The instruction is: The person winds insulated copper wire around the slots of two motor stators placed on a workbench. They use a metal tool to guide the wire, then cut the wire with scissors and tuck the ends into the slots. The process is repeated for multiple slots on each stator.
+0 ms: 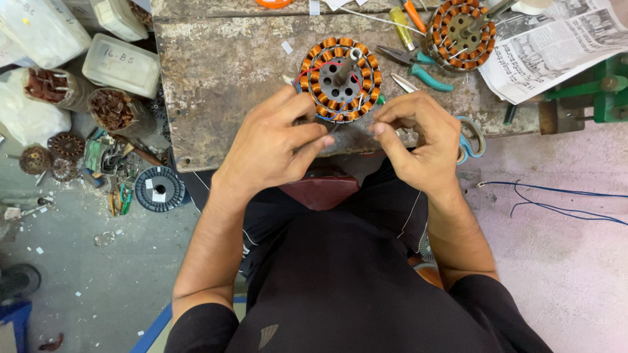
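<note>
Stator (pixel 340 80) on the tabletop (pixel 222 72) looks fully wound, leads loose; left hand (pixel 275 144) and right hand (pixel 418 140) both pinch its thin wires (pixel 327 112), joining seemingly unfinished.

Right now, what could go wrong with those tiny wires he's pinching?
The left hand and right hand pinch thin wires from the copper-wound stator; a hard tug might snap one. The stator sits near the worn bench edge, so pulling could drag it off. Nearby pliers could get knocked.
</note>
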